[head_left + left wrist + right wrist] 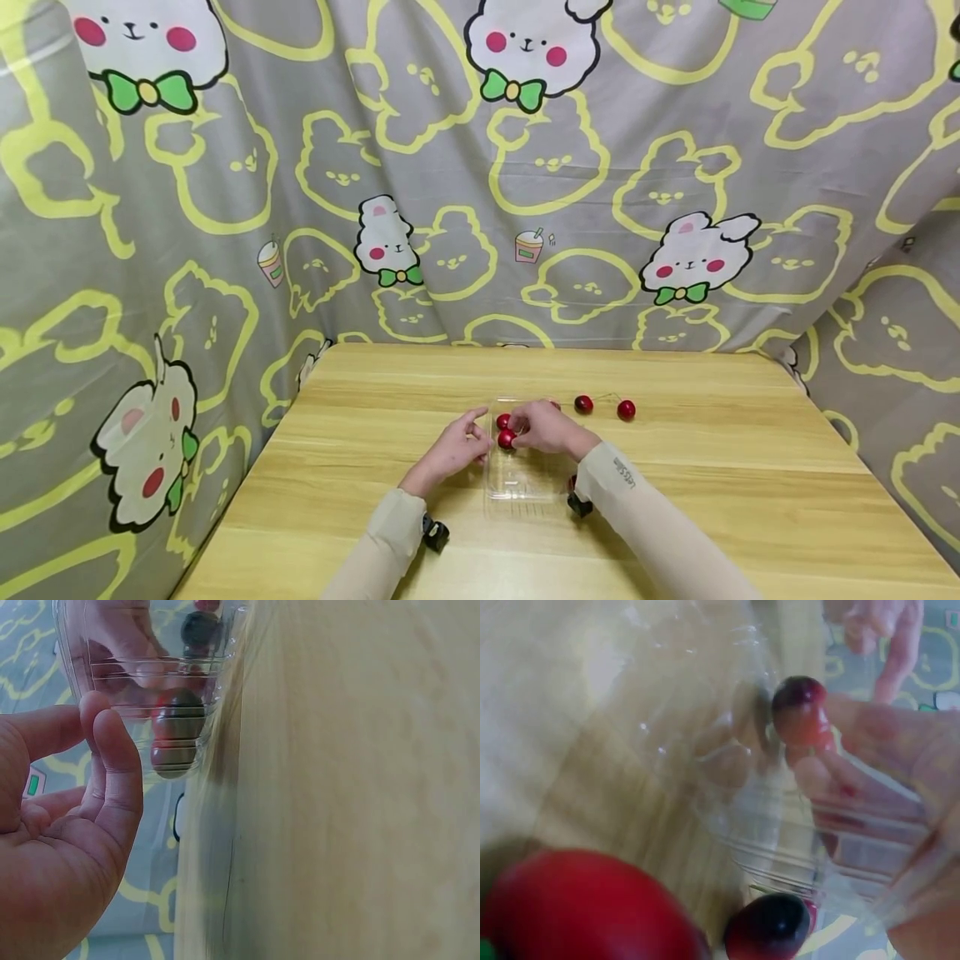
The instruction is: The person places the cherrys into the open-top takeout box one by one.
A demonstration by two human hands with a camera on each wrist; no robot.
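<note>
Perhaps steadying a clear rectangular plastic box (517, 485), the left hand (456, 442) is curving loosely alongside; the right hand (551, 428) is pinching a round red cherry (506, 439).

clear box (517, 477): lying flat | glossy red cherries (506, 438): two inside left, others outside right

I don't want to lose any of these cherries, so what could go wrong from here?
The cherry pinched by the right hand might slip, being round and smooth. The clear container looks thin, so a bump from the left hand beside it could shift it. The loose cherries on the wooden table could roll away if nudged.
</note>
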